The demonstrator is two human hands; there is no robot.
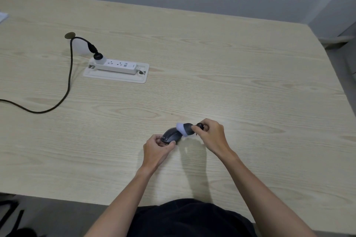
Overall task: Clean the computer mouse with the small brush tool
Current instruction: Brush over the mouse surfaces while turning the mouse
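Observation:
A dark grey computer mouse (171, 134) lies on the light wooden table (221, 75), near its front middle. My left hand (157, 149) grips the mouse's near end between thumb and fingers. My right hand (211, 135) holds the small brush tool (185, 129) by its dark handle. The brush's pale bristle head rests against the far right end of the mouse. Part of the handle is hidden inside my right fingers.
A white power strip (117, 65) sits in a cream recessed tray (115, 78) at the left middle. A black cable (69, 75) runs from its plug through a round table hole and off the left edge. The table's front edge lies close to my body.

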